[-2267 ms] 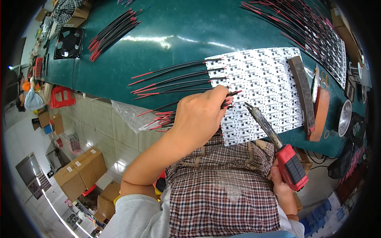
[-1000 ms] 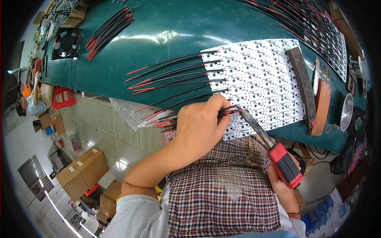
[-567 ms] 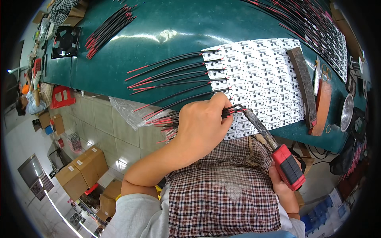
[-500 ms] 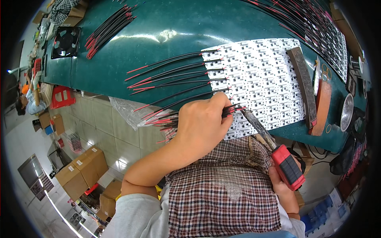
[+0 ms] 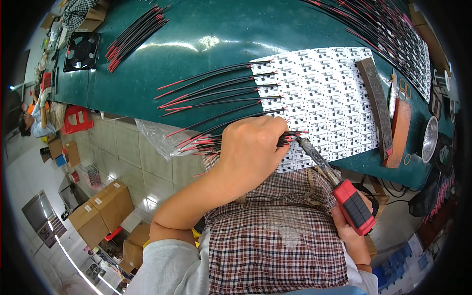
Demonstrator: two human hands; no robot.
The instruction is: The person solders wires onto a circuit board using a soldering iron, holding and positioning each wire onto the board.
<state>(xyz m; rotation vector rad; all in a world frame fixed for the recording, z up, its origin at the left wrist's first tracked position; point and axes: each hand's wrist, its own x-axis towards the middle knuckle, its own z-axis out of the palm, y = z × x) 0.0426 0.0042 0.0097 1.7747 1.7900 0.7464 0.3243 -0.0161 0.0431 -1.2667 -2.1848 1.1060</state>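
Observation:
My left hand (image 5: 253, 147) is closed round a bundle of black wires with red ends (image 5: 209, 143), over the near left edge of a white circuit board sheet (image 5: 324, 98). The bundle's short tips poke out past my fingers on the right. In my right hand (image 5: 351, 223) is a soldering iron (image 5: 353, 206) with a red and black handle; its dark tip lies close by those wire tips, and I cannot tell if they touch. Several wire pairs (image 5: 211, 103) reach from the sheet's left edge out over the green table.
A dark metal bar (image 5: 374, 105) lies on the sheet's right side. Beside it are a reddish-brown block (image 5: 398, 132) and a metal bowl (image 5: 429, 139). Wire bundles (image 5: 137, 37) and a black fan (image 5: 81, 51) sit at the far left. Another wired sheet (image 5: 410, 54) lies far right.
The soldering iron's tip has dropped slightly toward me and its handle has shifted a little left. The wire tips in my left hand now show more plainly, pointing right.

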